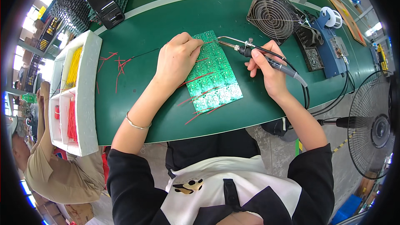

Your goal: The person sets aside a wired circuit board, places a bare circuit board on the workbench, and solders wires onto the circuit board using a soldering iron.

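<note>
fingers (189, 43) of the left hand (177, 60) pressed the green circuit board (212, 75) flat on the desk (166, 25), steadying it. right hand (266, 68), at 3 o'clock, gripped the soldering iron (258, 54) like a pen, tip meeting the board's 12 o'clock edge.

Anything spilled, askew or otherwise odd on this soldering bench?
Yes: loose red wire pieces lie scattered on the green mat beside the white tray, outside its compartments. The circuit board panel sits at an angle under the left hand; the right hand holds the soldering iron.
</note>
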`<action>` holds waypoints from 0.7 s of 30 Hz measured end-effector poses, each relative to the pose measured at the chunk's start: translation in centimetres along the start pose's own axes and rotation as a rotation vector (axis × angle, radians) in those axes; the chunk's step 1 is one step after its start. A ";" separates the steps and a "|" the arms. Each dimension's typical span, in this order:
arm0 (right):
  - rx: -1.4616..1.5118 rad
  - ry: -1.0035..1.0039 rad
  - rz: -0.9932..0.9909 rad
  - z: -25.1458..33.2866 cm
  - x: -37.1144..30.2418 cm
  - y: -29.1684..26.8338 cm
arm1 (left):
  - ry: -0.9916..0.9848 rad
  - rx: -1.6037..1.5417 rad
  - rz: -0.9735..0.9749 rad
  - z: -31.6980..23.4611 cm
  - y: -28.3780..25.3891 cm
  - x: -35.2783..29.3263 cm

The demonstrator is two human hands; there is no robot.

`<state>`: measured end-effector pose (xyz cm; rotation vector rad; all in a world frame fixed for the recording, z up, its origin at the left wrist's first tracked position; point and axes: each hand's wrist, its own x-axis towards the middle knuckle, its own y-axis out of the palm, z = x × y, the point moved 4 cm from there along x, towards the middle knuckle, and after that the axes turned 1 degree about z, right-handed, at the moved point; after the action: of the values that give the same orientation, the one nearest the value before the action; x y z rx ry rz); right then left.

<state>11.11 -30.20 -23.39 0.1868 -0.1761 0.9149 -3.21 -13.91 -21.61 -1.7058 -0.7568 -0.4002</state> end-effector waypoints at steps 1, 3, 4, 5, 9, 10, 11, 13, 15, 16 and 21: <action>0.001 -0.001 0.000 0.0 0.0 0.0 | -0.003 0.002 0.006 0.0 -0.1 0.0; 0.000 0.000 0.000 0.0 0.0 0.0 | -0.001 0.005 0.009 0.0 0.0 0.1; -0.001 0.001 -0.002 0.0 0.0 -0.1 | 0.002 0.007 0.012 0.0 0.1 0.1; -0.002 0.001 -0.004 0.0 -0.1 -0.2 | 0.004 0.004 0.012 -0.1 0.2 0.2; -0.013 0.002 0.004 -0.1 -0.1 0.0 | -0.009 0.017 0.018 -0.1 0.0 0.1; -0.008 -0.004 0.003 -0.1 -0.1 0.0 | -0.013 0.022 0.021 -0.1 0.0 0.1; -0.007 -0.003 0.003 -0.1 -0.1 0.0 | -0.014 0.022 0.022 -0.1 0.0 0.0; -0.013 -0.014 0.003 0.0 -0.1 0.0 | -0.012 0.024 0.015 -0.1 0.0 0.0; -0.017 -0.017 0.003 0.1 -0.1 0.0 | -0.012 0.024 0.014 0.0 0.1 0.0; -0.021 -0.021 0.004 0.1 -0.1 0.0 | -0.012 0.025 0.013 0.0 0.0 0.0; -0.028 -0.007 0.001 0.0 -0.1 -0.1 | -0.006 0.015 0.004 0.0 0.1 -0.1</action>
<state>11.10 -30.30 -23.39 0.1644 -0.1957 0.9123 -3.17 -13.90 -21.75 -1.6945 -0.7587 -0.3861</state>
